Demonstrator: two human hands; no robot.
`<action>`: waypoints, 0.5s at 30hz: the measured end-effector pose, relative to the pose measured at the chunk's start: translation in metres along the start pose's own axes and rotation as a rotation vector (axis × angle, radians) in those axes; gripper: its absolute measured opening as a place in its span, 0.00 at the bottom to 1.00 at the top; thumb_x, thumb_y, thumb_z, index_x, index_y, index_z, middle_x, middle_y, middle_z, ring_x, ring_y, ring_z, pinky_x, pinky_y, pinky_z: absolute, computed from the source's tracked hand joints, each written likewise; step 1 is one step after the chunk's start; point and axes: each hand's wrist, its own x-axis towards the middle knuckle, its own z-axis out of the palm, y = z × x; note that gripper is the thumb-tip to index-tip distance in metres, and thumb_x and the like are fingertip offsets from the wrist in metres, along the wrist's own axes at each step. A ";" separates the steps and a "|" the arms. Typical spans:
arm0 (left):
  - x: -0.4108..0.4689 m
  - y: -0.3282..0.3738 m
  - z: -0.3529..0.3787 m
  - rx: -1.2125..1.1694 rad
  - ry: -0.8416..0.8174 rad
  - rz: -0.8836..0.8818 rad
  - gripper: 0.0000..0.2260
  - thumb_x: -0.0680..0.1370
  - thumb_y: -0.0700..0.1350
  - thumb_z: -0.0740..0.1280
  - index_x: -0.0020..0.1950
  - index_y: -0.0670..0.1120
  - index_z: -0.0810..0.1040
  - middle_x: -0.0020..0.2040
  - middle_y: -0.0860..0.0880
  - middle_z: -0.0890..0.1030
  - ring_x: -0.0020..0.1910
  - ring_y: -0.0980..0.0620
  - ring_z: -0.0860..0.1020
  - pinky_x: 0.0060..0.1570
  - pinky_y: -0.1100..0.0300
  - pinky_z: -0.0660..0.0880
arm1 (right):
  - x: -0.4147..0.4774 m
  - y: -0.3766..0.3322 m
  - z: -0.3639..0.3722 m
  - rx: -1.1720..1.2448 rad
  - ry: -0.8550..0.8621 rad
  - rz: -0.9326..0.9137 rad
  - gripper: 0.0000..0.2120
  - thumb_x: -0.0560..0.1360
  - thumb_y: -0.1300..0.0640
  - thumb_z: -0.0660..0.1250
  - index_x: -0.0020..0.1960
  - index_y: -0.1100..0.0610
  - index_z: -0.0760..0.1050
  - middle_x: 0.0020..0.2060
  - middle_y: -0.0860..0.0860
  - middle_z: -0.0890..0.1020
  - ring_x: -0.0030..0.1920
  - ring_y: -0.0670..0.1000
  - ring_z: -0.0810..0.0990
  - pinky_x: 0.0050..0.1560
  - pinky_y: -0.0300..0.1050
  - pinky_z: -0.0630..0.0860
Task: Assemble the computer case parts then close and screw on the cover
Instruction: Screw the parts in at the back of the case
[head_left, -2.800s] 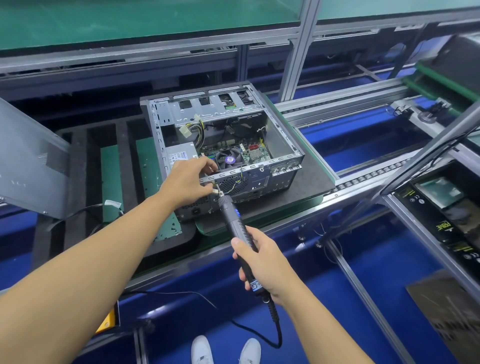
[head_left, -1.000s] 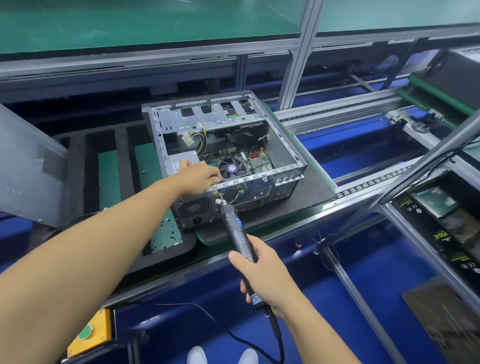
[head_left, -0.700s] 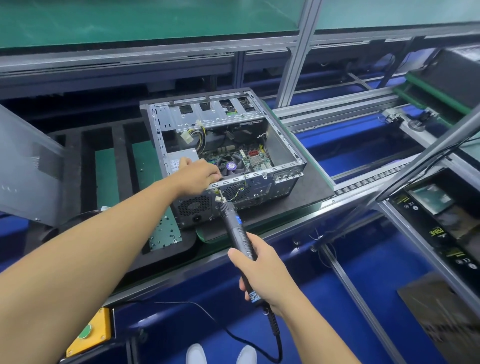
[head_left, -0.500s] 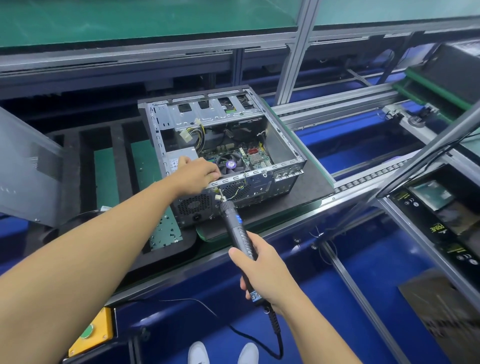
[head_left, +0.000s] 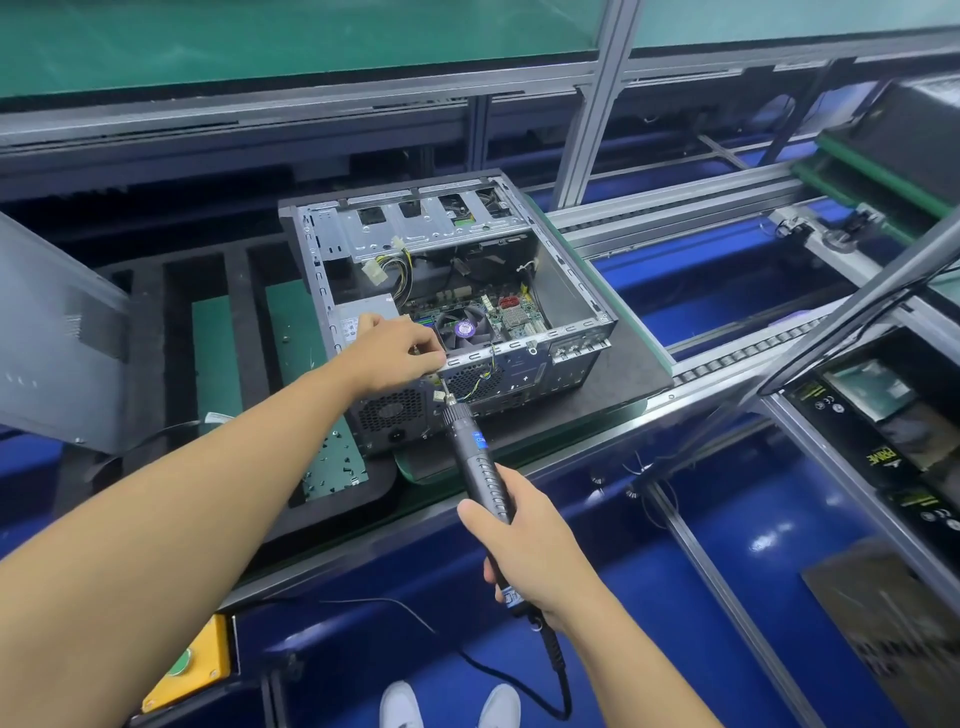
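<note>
Near-zero change vs 0.5 s back: left grip (head_left: 395, 358) still parked on the near top rail of the computer case (head_left: 563, 293), fingers curled. Can't tell if it pinches anything. Versus 2.8 s back it's moved up off the driver tip onto the rail. Right grip (head_left: 524, 545) stays clamped round the electric screwdriver (head_left: 478, 462), bit at the case's near panel, just beside the fan grille (head_left: 475, 376). Case sits frame centre on a dark mat (head_left: 634, 364), on its side, open face up: board, CPU fan (head_left: 464, 327) and yellow-black wiring exposed. Grey cover (head_left: 52, 332) off, leaning at left edge of frame.
</note>
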 end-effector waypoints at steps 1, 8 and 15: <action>0.000 0.000 0.000 0.007 -0.007 0.011 0.10 0.80 0.52 0.63 0.39 0.58 0.76 0.42 0.61 0.78 0.48 0.65 0.68 0.59 0.55 0.55 | 0.001 0.001 -0.001 -0.014 0.006 -0.002 0.08 0.76 0.47 0.67 0.52 0.34 0.74 0.32 0.45 0.74 0.28 0.49 0.74 0.27 0.42 0.74; -0.004 0.000 -0.004 0.066 -0.015 0.093 0.07 0.82 0.49 0.60 0.50 0.58 0.78 0.49 0.60 0.79 0.53 0.57 0.72 0.62 0.52 0.55 | -0.001 0.001 -0.004 -0.051 0.013 0.008 0.11 0.74 0.46 0.68 0.53 0.34 0.73 0.29 0.44 0.74 0.27 0.48 0.73 0.26 0.41 0.73; -0.013 -0.005 0.005 0.283 0.050 0.224 0.18 0.76 0.54 0.69 0.65 0.52 0.77 0.50 0.58 0.74 0.54 0.54 0.73 0.62 0.53 0.55 | -0.003 -0.001 -0.002 0.021 -0.042 0.009 0.13 0.75 0.49 0.70 0.52 0.30 0.73 0.30 0.46 0.75 0.28 0.48 0.73 0.29 0.42 0.75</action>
